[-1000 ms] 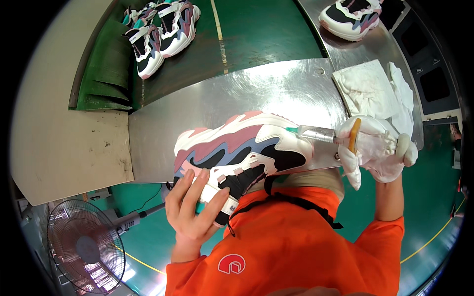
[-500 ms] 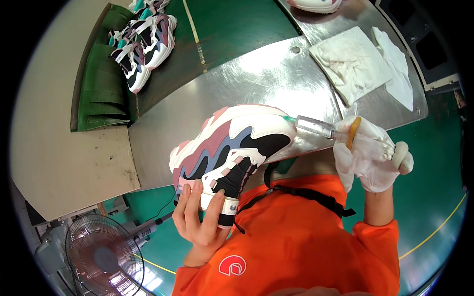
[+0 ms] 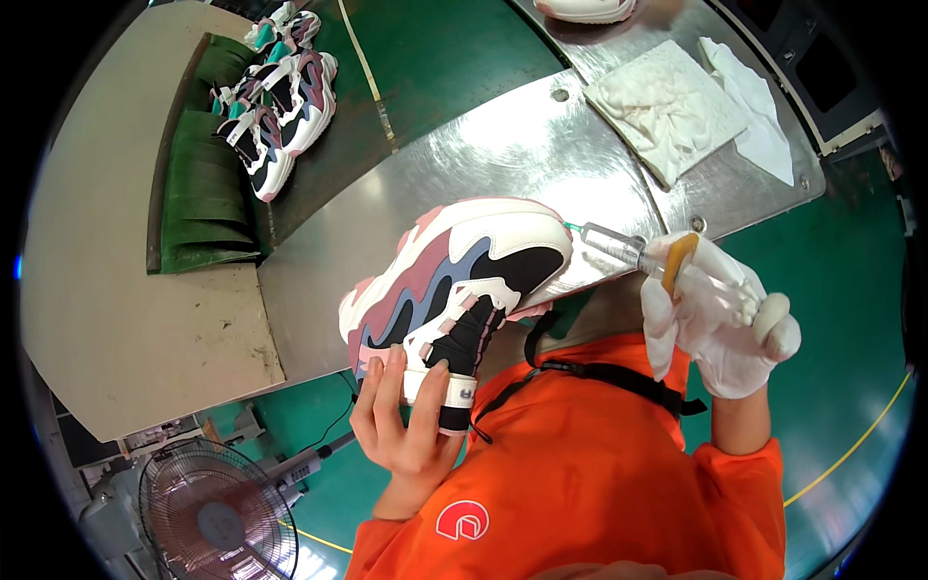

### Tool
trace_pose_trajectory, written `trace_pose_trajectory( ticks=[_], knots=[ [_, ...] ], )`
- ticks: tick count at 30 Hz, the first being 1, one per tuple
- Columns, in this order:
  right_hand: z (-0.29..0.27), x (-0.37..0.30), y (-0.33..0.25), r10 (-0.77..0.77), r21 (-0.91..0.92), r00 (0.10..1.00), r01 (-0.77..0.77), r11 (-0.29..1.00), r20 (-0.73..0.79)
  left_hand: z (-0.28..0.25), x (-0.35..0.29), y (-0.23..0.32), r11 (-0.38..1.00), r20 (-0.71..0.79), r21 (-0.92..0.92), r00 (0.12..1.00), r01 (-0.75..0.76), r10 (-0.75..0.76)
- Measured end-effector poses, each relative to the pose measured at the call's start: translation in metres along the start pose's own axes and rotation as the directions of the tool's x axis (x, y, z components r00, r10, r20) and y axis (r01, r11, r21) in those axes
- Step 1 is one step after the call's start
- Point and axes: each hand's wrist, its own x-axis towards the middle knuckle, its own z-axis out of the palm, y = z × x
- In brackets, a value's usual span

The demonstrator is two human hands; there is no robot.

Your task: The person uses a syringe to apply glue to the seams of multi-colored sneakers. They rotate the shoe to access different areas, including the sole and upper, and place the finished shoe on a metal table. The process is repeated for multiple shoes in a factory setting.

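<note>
My bare left hand (image 3: 411, 416) is closed around the ankle end of a sneaker (image 3: 454, 261), its fingers over the white strap. The sneaker is white, black, mauve and blue, tipped on its side with the toe toward the right. In a white glove, my right hand (image 3: 720, 314) grips a clear syringe (image 3: 619, 247), with a yellow-orange band around one finger. The syringe's thin green tip meets the rim of the sole at the toe; whether it touches or sits just off it, I cannot tell.
A folded white cloth (image 3: 667, 111) and a white sheet (image 3: 759, 126) lie on the metal table (image 3: 483, 145). Several similar sneakers (image 3: 300, 97) stand on the green belt (image 3: 435, 58) at the far left. Another shoe (image 3: 585, 10) shows at the top edge. A fan (image 3: 220, 517) stands lower left.
The syringe tip has shifted from the side of the toe to its outer edge. The sneaker is turned slightly, and the whole view has shifted a little. Both grips stay the same.
</note>
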Motion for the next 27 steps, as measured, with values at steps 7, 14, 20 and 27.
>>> trace_pose_trajectory(
  ticks=[7,14,20,27],
  knots=[
    [0.017,-0.006,0.008,0.0,-0.181,1.0,-0.002,0.983,-0.014,-0.013,0.033,-0.015,0.995,0.121,-0.089,0.992,0.048,-0.037],
    [-0.009,0.003,0.029,0.038,-0.221,0.992,-0.011,0.975,0.119,-0.01,0.087,-0.033,0.965,0.253,-0.221,0.964,0.143,-0.085],
    [-0.032,0.023,0.057,-0.081,-0.23,0.946,0.159,0.96,0.314,0.005,0.121,-0.058,0.863,0.37,-0.413,0.92,0.289,-0.131],
    [-0.041,0.043,0.07,-0.132,-0.31,0.899,0.278,0.909,0.418,0.013,0.15,-0.088,0.664,0.674,-0.439,0.71,0.606,-0.203]
  ],
)
